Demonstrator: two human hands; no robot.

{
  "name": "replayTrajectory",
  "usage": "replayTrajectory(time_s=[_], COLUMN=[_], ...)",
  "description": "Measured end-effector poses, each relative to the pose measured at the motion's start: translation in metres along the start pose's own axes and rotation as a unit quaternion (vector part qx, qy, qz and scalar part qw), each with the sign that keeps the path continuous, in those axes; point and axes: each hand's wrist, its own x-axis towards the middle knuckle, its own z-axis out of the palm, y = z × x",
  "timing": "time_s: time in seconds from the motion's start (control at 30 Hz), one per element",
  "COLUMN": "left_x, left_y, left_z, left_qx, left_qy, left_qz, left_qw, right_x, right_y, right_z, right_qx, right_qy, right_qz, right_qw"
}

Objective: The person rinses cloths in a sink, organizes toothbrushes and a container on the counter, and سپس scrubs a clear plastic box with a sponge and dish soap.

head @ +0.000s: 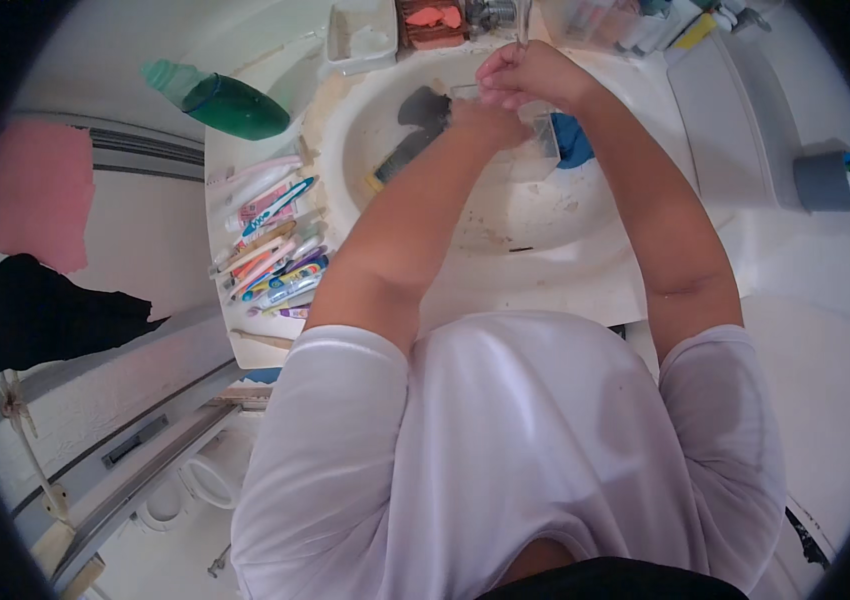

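Observation:
My left hand (491,124) is low in a white washbasin (582,217), over a clear plastic container (545,154). Its fingers are hidden, so I cannot tell whether it grips the container. Just beyond it my right hand (534,79) is bent with fingertips drawn together, beneath a thin clear stream or spout (523,22); whether something small is between the fingers is unclear. Left of the container, a dark grey object (423,109) rests in the basin, partly behind my left forearm. A blue cloth-like item (572,141) shows at the container's right side.
A green liquid bottle (237,105) lies on the left counter, above several toothbrushes and tubes (275,262). Along the back rim are a white soap dish (362,37), a brown tray with orange pieces (432,19) and a clear bin (605,26). A grey holder (822,182) stands right.

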Motion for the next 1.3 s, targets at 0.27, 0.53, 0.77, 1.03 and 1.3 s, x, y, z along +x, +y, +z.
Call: replayTrajectory(time_s=[0.27, 0.53, 0.77, 1.03, 1.3], left_x=[0.001, -0.046, -0.040, -0.034, -0.004], left_y=[-0.017, -0.049, -0.054, -0.028, -0.052], left_z=[0.022, 0.022, 0.054, 0.066, 0.106], left_qx=[-0.099, -0.208, -0.550, -0.936, -0.968], left_qy=[0.055, 0.143, 0.153, -0.020, -0.229], left_qz=[-0.020, -0.032, -0.016, -0.086, 0.092], left_qw=[0.993, 0.967, 0.821, 0.341, -0.053], right_x=[-0.009, -0.026, -0.023, -0.016, -0.015], right_y=[-0.002, -0.023, -0.034, -0.027, -0.039], right_z=[-0.013, -0.021, -0.009, -0.020, -0.018], right_qx=[0.025, -0.031, 0.020, 0.001, -0.155], right_qy=[-0.019, -0.011, -0.002, 0.024, 0.035], right_qz=[-0.001, -0.013, -0.027, 0.013, -0.031], right_qw=[1.000, 0.999, 0.999, 1.000, 0.987])
